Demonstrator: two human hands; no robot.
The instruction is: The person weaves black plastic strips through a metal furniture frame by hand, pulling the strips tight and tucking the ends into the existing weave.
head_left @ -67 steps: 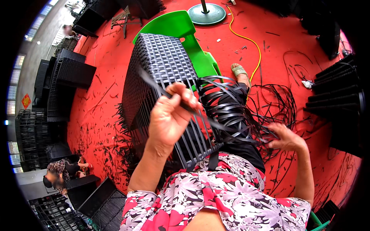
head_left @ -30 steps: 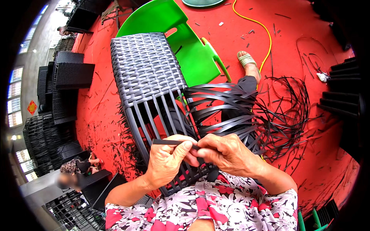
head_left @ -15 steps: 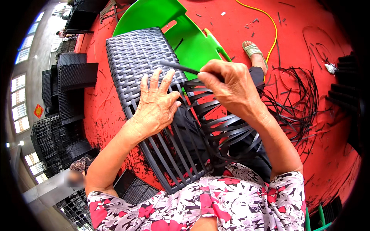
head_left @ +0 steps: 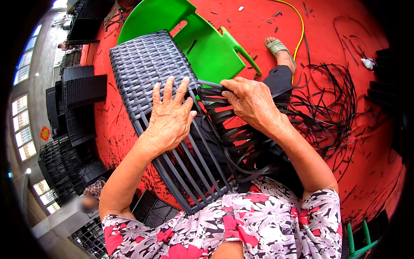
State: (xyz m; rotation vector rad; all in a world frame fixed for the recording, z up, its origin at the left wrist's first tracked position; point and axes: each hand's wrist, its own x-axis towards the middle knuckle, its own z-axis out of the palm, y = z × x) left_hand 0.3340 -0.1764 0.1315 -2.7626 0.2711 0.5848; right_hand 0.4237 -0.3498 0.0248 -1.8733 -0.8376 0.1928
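L hand [head_left: 170, 114] has fingers spread on grey wicker weave [head_left: 148, 64], prob. to steady it; R hand [head_left: 254, 102] pinches flat dark strip [head_left: 210, 84] by weave's edge, prob. for control.

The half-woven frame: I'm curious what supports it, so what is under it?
Through the gaps in the half-woven frame, dark trousers show beneath. Whatever lies under its woven end is covered, and the left hand hides some gaps.

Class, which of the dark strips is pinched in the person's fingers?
The strip between the right hand and the woven panel; the bowed strips below and the tangle beyond are unpinched.
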